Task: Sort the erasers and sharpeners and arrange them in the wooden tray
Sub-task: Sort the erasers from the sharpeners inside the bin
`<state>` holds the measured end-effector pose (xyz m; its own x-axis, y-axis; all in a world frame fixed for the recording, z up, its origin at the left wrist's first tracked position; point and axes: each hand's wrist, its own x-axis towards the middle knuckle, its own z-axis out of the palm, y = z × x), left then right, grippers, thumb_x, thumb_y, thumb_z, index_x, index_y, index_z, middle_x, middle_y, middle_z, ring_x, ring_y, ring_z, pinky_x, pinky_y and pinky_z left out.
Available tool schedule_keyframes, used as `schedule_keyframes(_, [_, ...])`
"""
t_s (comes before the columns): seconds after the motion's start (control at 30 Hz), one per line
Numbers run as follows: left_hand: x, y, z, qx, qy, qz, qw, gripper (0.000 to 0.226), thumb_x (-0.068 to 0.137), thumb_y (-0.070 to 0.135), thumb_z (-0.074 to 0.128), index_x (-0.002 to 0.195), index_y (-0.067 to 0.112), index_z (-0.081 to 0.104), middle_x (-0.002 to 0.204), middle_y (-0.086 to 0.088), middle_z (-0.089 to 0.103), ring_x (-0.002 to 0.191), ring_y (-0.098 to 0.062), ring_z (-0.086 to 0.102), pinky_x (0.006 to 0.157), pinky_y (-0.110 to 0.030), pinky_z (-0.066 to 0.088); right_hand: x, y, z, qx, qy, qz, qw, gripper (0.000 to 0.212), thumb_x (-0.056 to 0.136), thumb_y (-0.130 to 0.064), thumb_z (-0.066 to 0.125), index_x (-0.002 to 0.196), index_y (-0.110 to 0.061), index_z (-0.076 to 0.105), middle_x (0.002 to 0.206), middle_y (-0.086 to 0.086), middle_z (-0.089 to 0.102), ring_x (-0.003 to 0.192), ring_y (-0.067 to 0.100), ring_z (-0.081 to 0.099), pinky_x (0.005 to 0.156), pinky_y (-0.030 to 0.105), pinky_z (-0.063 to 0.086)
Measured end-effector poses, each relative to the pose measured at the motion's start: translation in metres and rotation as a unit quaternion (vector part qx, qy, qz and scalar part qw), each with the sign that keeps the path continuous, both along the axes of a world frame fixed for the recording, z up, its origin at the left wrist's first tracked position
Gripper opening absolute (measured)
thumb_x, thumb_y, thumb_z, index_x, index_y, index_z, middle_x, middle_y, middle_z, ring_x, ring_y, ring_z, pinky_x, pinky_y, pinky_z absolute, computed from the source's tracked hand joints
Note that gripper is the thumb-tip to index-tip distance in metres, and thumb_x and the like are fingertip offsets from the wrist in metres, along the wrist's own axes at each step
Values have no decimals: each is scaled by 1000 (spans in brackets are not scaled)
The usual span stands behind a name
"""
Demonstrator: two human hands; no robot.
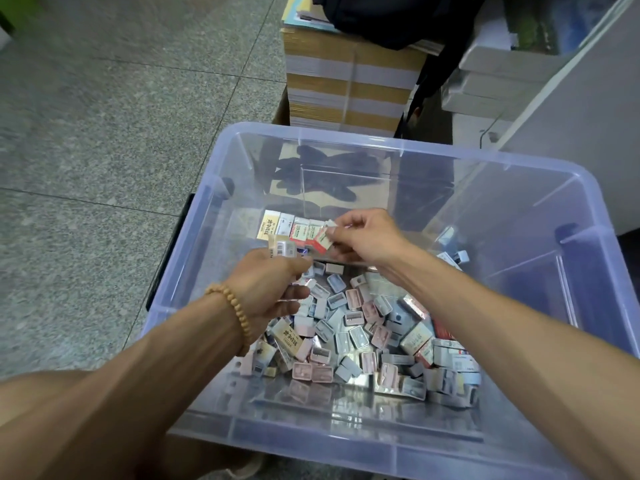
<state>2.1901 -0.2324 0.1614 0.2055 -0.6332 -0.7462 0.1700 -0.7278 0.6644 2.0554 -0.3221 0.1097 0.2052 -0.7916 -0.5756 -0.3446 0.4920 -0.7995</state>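
A clear plastic bin (346, 133) holds a loose heap of small pink and blue sharpeners (349, 327) mixed with wrapped erasers (287, 336). Along the bin's far side stands a neat row of erasers (287, 226). My right hand (363, 237) pinches a red-and-white eraser (322, 239) at the right end of that row. Just in front of the row, my left hand (270, 285), with a bead bracelet on the wrist, grips a tan eraser with a barcode (282, 249). No wooden tray is in view.
The bin sits on a grey speckled tile floor (104, 133). Behind it stands a stack of bundled paper (349, 88) with a dark bag (398, 19) on top. White boxes (491, 74) and a white panel (588, 116) are at the right.
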Motion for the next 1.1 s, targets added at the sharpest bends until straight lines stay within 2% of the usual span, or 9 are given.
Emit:
schedule_keyframes(0.2, [-1,0,2,2,61,-6,998,3,88,11,62,89,11,59,73,-4,52,49,-13,49,45,-23,35,20,-9,-21,-105,117,18,987,6,87,-10,75,81,-9,74,79,6,75,79,23,74,81,42,60])
schedule_keyframes(0.3, [0,0,3,-4,90,-5,996,6,88,16,53,91,13,57,69,-4,55,49,-14,49,43,-23,35,17,-2,-23,-178,161,36,970,13,84,-9,76,95,-5,72,81,4,71,78,16,66,74,30,53])
schedule_keyframes(0.43, [-1,0,3,-14,95,7,995,12,94,19,50,98,11,59,72,-5,63,52,-15,56,45,-23,40,15,7,-23,-282,190,94,936,23,80,-15,77,102,-9,71,90,4,68,81,18,60,74,33,51])
schedule_keyframes(0.57, [1,1,1,-26,77,10,997,16,95,17,58,107,6,62,87,-8,73,69,-17,69,54,-24,52,16,5,-23,-331,243,191,891,18,88,-16,69,104,-9,74,100,1,65,88,15,52,75,29,40])
schedule_keyframes(0.67, [2,0,-1,-34,74,32,996,22,94,15,60,112,2,60,91,-10,72,75,-18,70,56,-25,54,11,4,-15,-282,189,138,931,14,91,-16,65,97,-11,76,96,-1,72,89,16,63,82,33,52])
schedule_keyframes(0.77, [0,-3,-1,-30,97,55,993,22,93,11,60,112,-2,58,95,-15,72,74,-20,71,56,-24,57,-3,12,9,-113,0,51,992,13,95,-15,62,94,-15,75,89,0,72,75,15,66,68,30,55])
schedule_keyframes(0.83, [-2,-4,-1,-25,132,50,990,22,93,10,60,111,-3,59,97,-18,73,79,-24,73,61,-25,59,-17,20,23,-27,-82,112,990,12,93,-14,68,103,-16,74,90,3,73,71,15,64,62,28,53])
schedule_keyframes(0.9, [-5,-6,1,-22,163,5,986,21,94,10,57,111,-3,62,99,-19,73,85,-27,73,66,-26,60,-28,27,25,-6,-98,150,984,19,87,-8,74,105,-13,73,81,-1,71,67,13,62,56,26,50])
schedule_keyframes(1.1, [-17,-9,-3,26,110,-24,993,23,100,19,49,115,4,60,105,-16,69,85,-30,70,62,-34,60,-43,24,14,87,-121,9,989,7,89,-1,69,95,-3,68,75,8,68,55,10,58,46,19,47])
